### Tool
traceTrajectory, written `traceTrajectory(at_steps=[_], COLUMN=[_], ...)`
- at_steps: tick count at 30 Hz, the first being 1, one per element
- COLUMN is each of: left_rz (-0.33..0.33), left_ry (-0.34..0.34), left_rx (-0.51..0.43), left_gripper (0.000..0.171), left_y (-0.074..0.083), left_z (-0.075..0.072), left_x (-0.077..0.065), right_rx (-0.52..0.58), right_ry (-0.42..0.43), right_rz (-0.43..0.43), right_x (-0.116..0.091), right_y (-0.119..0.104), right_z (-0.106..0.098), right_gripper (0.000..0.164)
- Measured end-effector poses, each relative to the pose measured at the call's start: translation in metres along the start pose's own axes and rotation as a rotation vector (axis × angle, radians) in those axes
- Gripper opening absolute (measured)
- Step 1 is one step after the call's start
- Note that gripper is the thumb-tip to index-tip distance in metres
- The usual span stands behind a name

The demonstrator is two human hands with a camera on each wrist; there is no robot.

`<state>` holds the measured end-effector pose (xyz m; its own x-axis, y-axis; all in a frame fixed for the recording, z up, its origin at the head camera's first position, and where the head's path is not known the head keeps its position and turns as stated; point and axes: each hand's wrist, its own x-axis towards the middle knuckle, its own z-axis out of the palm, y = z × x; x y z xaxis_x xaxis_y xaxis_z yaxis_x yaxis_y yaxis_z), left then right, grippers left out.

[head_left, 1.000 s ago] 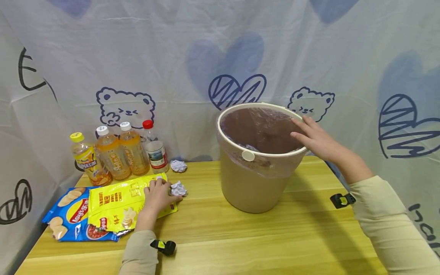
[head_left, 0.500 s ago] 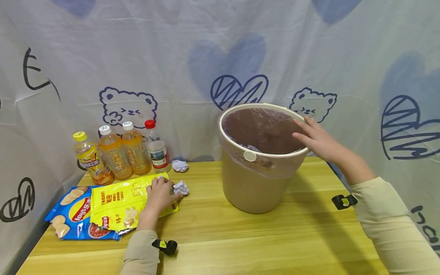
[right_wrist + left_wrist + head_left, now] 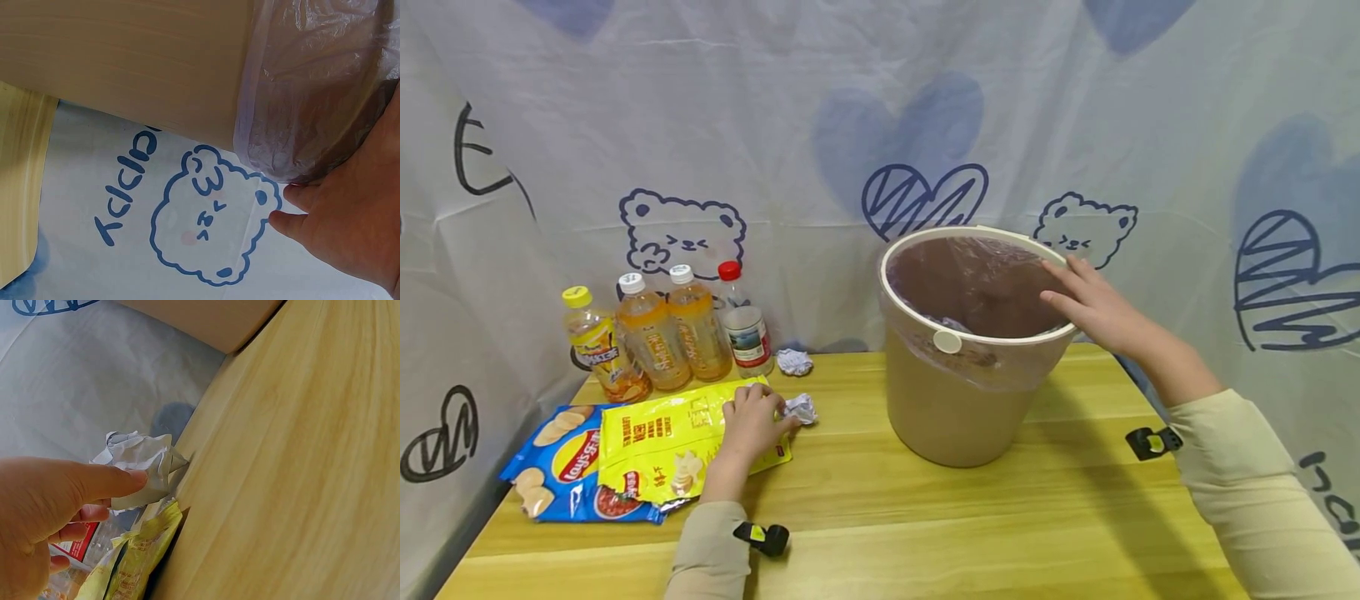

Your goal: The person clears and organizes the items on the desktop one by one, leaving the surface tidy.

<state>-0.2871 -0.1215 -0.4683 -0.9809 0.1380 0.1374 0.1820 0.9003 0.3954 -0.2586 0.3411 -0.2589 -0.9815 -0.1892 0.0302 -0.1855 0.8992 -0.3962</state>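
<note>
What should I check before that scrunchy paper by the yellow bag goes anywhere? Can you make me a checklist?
1. Paper held: ok. The left hand pinches the crumpled paper between thumb and fingers.
2. Paper lifted off the table: cannot tell from these views.
3. Bin standing upright: ok. The bin sits on the table.
4. Bag inside the bin: ok. The clear liner folds over the rim.
5. Bin held steady: cannot tell. The right hand is at the rim, but how firmly doesn't show.
6. Both papers picked up: not ok. The other paper ball lies beside the red-capped bottle.
</note>
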Motion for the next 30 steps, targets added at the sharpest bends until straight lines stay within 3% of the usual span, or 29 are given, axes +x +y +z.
traceTrajectory(at_steps=[14,30], left_rz=[0.056,0.143], left_ry=[0.080,0.206], left_rx=[-0.002,-0.020], left_gripper=[0.025,0.025], left_y=[0.005,0.023], left_z=[-0.006,-0.024], left_x=[0.000,-0.002], right_rx=[0.003,-0.001], right_ry=[0.006,0.004], right_rz=[-0.003,0.003], right_x=[-0.002,0.000], right_y=[-0.002,-0.001], right_z=[0.000,0.001], right_gripper=[0.068,0.069])
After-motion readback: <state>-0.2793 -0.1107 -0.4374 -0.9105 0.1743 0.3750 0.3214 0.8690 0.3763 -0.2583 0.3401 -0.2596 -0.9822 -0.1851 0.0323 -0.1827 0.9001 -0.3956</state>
